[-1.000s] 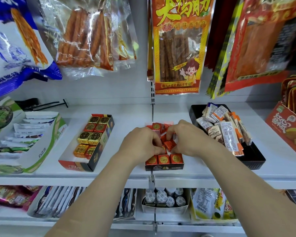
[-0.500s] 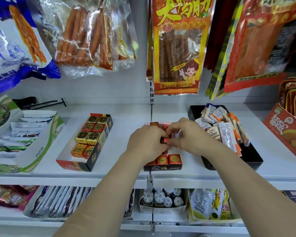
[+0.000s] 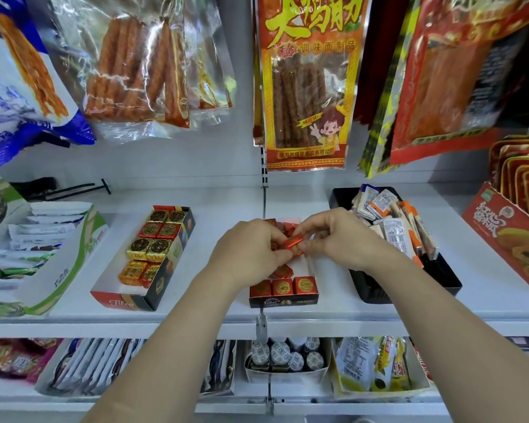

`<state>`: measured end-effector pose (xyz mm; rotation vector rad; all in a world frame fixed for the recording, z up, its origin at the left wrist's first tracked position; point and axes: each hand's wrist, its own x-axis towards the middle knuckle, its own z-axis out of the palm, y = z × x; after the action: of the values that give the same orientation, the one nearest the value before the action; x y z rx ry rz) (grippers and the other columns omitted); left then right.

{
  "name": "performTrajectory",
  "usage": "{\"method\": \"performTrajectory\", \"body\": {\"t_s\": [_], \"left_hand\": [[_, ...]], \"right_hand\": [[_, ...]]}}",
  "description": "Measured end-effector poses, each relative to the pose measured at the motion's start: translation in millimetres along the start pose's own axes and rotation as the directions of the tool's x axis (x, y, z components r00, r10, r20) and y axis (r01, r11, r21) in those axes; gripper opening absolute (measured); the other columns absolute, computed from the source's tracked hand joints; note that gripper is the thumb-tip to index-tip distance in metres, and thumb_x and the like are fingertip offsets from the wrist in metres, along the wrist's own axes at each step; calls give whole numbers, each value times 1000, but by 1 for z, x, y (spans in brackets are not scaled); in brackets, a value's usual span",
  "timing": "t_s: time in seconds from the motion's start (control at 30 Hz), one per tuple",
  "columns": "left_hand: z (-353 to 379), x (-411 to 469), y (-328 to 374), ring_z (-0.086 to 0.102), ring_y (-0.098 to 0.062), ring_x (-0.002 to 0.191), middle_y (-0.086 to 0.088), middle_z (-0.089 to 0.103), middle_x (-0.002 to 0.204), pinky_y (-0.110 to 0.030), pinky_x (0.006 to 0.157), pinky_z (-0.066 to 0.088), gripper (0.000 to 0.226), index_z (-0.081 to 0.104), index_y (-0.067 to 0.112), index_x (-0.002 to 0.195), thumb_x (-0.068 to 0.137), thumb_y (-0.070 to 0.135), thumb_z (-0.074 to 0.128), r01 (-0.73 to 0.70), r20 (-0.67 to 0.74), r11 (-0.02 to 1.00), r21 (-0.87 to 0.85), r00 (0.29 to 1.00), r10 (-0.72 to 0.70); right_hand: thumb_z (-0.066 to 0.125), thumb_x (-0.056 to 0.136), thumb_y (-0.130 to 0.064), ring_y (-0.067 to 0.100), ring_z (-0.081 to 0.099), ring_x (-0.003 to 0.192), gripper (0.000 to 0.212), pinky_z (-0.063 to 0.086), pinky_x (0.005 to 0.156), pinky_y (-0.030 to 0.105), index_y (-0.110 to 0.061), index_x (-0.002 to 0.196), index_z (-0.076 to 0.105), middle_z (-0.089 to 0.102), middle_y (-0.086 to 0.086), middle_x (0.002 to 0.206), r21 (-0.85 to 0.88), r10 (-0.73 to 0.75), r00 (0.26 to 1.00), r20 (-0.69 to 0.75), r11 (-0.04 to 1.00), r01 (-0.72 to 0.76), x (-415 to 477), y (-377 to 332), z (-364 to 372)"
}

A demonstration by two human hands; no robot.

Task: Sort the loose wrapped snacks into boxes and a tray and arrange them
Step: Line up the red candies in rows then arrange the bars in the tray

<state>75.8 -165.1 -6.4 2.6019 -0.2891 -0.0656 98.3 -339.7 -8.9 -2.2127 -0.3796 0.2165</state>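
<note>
Left hand [image 3: 245,251] and right hand [image 3: 342,239] now pinch a red snack [image 3: 292,244], raised over the middle box [image 3: 283,300]. Slotting it seems next.

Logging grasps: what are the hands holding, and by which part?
Left hand and right hand pinch one red wrapped snack, seemingly at its opposite ends.

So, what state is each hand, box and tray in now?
left hand: pinches red wrapped snack.
right hand: pinches its other end.
red wrapped snack: held above middle box.
middle box: open, front row filled.
left box: open, near end empty.
black tray: heaped with wrapped bars.
</note>
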Motion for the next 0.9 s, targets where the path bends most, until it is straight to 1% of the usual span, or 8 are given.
{"method": "performTrajectory", "body": {"t_s": [0.1, 0.17, 0.27, 0.33, 0.4, 0.47, 0.73, 0.9], "left_hand": [[-4, -4, -6, 58, -13, 79, 16, 53, 66, -30, 69, 49, 22, 71, 39, 104, 83, 33, 67, -18, 105, 993, 116, 994, 6], [-6, -4, -8, 58, -15, 88, 16, 54, 76, -31, 79, 51, 26, 70, 39, 108, 83, 33, 68, -18, 161, 991, 130, 987, -4], [-7, -4, -11, 56, -12, 92, 13, 64, 97, -31, 84, 50, 28, 69, 40, 111, 83, 36, 68, -12, 209, 993, 115, 978, -12], [-7, -3, -12, 56, -12, 98, 12, 65, 111, -33, 88, 49, 31, 66, 41, 114, 84, 36, 67, -11, 220, 992, 127, 975, -17], [-6, -3, -12, 56, -12, 102, 12, 64, 118, -34, 90, 49, 32, 66, 41, 115, 84, 37, 67, -10, 233, 992, 128, 972, -21], [-5, -2, -11, 56, -12, 103, 12, 63, 119, -33, 89, 49, 31, 66, 41, 114, 83, 40, 67, -11, 231, 989, 144, 973, -23], [-5, -2, -11, 56, -16, 100, 9, 62, 113, -32, 81, 49, 28, 66, 42, 107, 80, 47, 69, 19, 173, 978, 206, 983, -55], [-3, -4, -10, 56, -15, 93, 10, 63, 107, -31, 78, 49, 27, 65, 42, 109, 82, 47, 67, -2, 169, 973, 232, 985, -38]], "right_hand": [[79, 75, -11, 1, 53, 55, 21, 43, 60, 18, -21, 88, 66, 67, -8, 72, -63, 21, 1000, -8, 998, -22, 3, -3, 3], [79, 75, -13, 1, 53, 57, 20, 43, 59, 18, -23, 85, 64, 67, -10, 73, -144, 6, 1000, -18, 990, -8, 3, -6, 4], [75, 79, -15, -1, 52, 59, 15, 38, 56, 14, -27, 80, 66, 66, -11, 76, -275, -18, 1000, 13, 961, 21, 3, -9, 6], [73, 80, -15, -1, 52, 60, 14, 36, 54, 14, -28, 82, 68, 68, -9, 80, -328, -7, 999, 42, 944, 21, 3, -9, 7], [72, 81, -16, 0, 54, 65, 12, 39, 58, 17, -27, 85, 69, 70, -8, 85, -376, -2, 999, 54, 926, 22, 3, -9, 7], [71, 81, -16, 1, 56, 68, 13, 40, 61, 19, -28, 85, 69, 71, -9, 86, -409, -5, 998, 59, 912, 29, 4, -9, 7], [65, 85, -13, -6, 50, 59, 15, 31, 52, 11, -27, 89, 69, 71, -11, 85, -435, -17, 997, 78, 899, 49, 1, -11, 7], [66, 86, -14, -4, 51, 64, 14, 32, 53, 10, -27, 91, 70, 69, -7, 91, -425, 9, 994, 112, 904, 40, 1, -11, 7]]}}
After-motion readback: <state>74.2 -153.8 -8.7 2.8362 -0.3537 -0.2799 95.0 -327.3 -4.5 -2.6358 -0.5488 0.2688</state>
